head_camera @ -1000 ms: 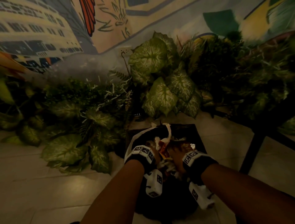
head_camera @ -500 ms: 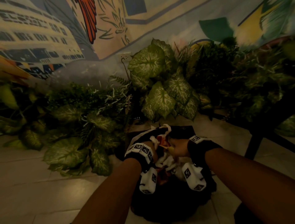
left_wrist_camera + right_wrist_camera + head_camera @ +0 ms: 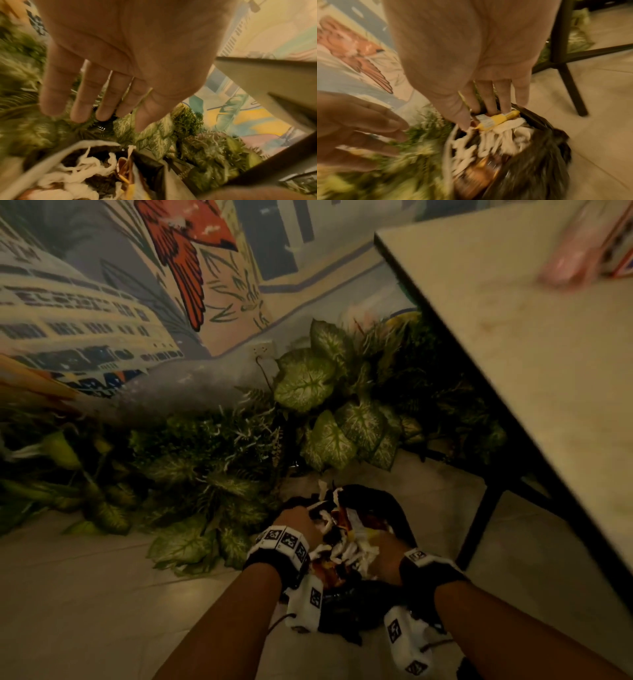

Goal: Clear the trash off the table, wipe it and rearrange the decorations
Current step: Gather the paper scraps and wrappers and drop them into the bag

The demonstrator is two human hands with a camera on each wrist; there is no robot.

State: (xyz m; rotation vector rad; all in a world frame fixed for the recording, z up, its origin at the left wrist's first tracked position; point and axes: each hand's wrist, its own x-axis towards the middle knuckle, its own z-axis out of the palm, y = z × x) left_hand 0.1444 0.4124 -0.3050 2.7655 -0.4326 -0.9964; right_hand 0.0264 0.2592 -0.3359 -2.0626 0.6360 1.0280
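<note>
both hands (image 3: pixel 342 529) over crumpled tissue (image 3: pixel 496 136) in glossy black bag (image 3: pixel 539 162).

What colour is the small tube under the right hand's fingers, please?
Yellow, with a white label; the tube shows best in the right wrist view.

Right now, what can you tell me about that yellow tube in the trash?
The yellow tube is small, plastic-looking, with a white printed label near its pointed tip. It lies tilted on top of white shredded paper at the rim of the black trash bag. The right hand reaches down to it, fingertips touching its upper side. It looks whole, though blur hides the print.
</note>
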